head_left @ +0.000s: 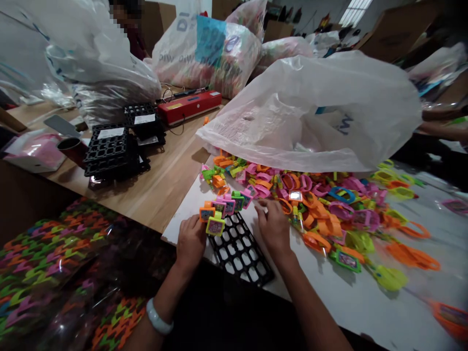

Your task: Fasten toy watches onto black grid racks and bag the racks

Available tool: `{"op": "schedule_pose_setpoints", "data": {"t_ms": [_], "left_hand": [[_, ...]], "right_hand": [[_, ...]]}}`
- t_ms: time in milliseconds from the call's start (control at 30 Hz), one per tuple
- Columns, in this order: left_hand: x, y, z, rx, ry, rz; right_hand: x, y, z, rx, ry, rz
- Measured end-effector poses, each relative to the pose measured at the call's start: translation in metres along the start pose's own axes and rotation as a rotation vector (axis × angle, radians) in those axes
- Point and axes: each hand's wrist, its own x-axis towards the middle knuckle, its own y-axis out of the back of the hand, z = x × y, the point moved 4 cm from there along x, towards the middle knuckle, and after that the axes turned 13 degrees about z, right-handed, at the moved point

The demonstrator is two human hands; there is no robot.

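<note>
A black grid tray (239, 249) lies at the table's front edge, several colourful toy watches standing in its far end. My left hand (191, 240) is at the tray's left corner, its curled fingers beside an orange watch (206, 213) and a yellow-green watch (215, 225); its grip is hidden. On the tray's right side, my right hand (273, 225) has its fingers bent together near a pink watch (247, 196); whatever they pinch is too small to tell. A loose pile of bright watches (321, 209) spreads to the right of my right hand.
A large translucent bag (314, 107) lies behind the pile. Stacked black trays (107, 148) and a red sealing machine (190, 107) stand at the back left. Filled trays (40, 258) sit low at the left. Parts of other people show at the back left and right edge.
</note>
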Motion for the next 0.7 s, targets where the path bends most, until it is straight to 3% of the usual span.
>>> {"op": "schedule_pose_setpoints", "data": {"t_ms": [167, 300, 367, 467, 567, 633, 700], "left_hand": [[0.003, 0.003, -0.003, -0.054, 0.019, 0.004], [-0.001, 0.013, -0.003, -0.082, 0.059, 0.013], [-0.007, 0.021, -0.002, -0.089, 0.105, 0.041], [-0.018, 0.031, 0.003, -0.129, 0.185, 0.075], [-0.024, 0.032, 0.011, -0.135, 0.172, 0.06], [-0.025, 0.029, 0.015, -0.093, 0.124, 0.058], [-0.023, 0.024, 0.017, -0.046, 0.094, 0.057]], "right_hand": [[0.025, -0.023, 0.023, -0.344, 0.099, -0.075], [0.03, -0.013, 0.029, -0.4, 0.075, -0.005], [0.032, -0.008, 0.031, -0.386, 0.043, -0.046], [0.029, -0.006, 0.032, -0.12, -0.092, -0.233], [0.013, -0.009, 0.024, 0.376, -0.43, -0.451], [-0.001, -0.01, 0.011, 0.668, -0.642, -0.517], [-0.015, -0.009, -0.003, 0.849, -0.753, -0.548]]}}
